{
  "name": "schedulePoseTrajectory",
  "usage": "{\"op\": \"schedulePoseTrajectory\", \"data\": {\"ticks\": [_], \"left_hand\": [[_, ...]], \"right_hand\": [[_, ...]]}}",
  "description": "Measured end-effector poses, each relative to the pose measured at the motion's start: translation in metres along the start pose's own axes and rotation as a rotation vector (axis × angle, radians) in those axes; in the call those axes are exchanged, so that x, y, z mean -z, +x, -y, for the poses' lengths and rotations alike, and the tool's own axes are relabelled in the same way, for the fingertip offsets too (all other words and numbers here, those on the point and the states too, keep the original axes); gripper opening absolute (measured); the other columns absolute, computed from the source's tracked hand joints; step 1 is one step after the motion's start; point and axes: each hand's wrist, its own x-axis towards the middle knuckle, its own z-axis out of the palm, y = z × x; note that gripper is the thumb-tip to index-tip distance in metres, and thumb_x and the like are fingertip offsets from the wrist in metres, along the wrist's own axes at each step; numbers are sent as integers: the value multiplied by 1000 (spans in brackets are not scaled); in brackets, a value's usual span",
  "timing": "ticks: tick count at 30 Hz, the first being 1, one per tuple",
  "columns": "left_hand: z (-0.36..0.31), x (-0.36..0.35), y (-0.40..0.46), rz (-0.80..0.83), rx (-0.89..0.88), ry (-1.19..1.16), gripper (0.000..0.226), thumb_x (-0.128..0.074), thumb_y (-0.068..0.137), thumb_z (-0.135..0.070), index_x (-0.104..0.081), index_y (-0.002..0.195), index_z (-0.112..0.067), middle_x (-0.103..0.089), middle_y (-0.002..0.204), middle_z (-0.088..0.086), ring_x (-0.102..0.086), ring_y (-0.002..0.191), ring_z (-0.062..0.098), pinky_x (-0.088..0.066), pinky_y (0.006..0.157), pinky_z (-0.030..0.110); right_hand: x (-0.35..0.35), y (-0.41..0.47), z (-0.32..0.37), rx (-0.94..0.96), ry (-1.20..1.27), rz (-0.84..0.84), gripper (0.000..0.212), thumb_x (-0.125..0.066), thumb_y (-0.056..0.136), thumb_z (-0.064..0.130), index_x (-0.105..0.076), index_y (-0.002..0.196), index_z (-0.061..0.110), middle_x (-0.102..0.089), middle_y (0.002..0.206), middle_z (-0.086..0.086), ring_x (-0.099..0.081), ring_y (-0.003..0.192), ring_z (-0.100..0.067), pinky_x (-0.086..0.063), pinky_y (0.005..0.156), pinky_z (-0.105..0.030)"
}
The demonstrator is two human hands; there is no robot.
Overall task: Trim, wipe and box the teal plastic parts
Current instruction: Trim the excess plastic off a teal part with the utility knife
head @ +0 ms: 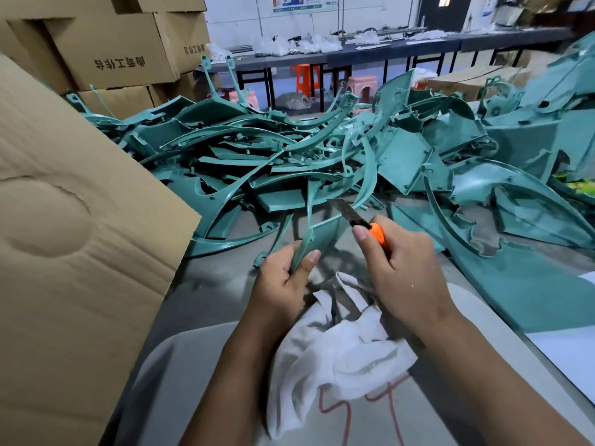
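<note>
One teal part (317,236), light, stiff and thin-edged, sits pinched at its lower end in your left hand (283,278) above the counter (209,284), while your right hand (399,272) grips the knife (360,220) at two o'clock.

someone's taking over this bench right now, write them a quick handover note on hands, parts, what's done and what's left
Left hand grips one teal part by its lower end, held up over the table.
Right hand holds the orange utility knife, blade out and at the part's upper edge: trimming is under way.
White cloth lies on the table just below the hands, not in use.
Large pile of teal parts sits behind, across the table.
Cardboard box stands at left; its inside is not visible.
Left: finish this trim, wipe, box it, then work through the pile.
</note>
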Motion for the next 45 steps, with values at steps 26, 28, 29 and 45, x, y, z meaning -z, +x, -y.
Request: {"op": "schedulePoseTrajectory", "data": {"ticks": [26,28,29,45], "left_hand": [[-38,67,-22,230,383,-469,49,-94,61,-50,-82,100,-24,-78,102,12,-76,82,30,-61,54,41],[-37,66,-22,213,405,-434,43,-93,66,-44,-81,102,-25,-77,107,14,-76,87,32,-62,58,42],[-35,65,-22,195,414,-420,30,-87,74,-37,-81,102,-25,-77,108,14,-76,88,32,-62,59,41],[-29,62,-20,125,437,-361,30,-68,75,-27,-83,101,-27,-77,113,10,-75,101,23,-62,82,31]], "right_hand": [[48,20,-59,-398,-184,-239,56,-48,108,47,-37,62,17,-44,53,-1,-37,50,-21,-24,49,-35],[49,19,-60,-401,-204,-267,54,-45,109,45,-39,65,15,-45,56,-2,-38,52,-21,-24,50,-35],[48,19,-59,-397,-206,-280,49,-44,110,44,-40,70,15,-47,59,-2,-40,53,-21,-25,51,-35],[38,20,-57,-276,-246,-243,20,-56,106,21,-49,87,17,-50,66,5,-47,59,-10,-27,53,-34]]}}
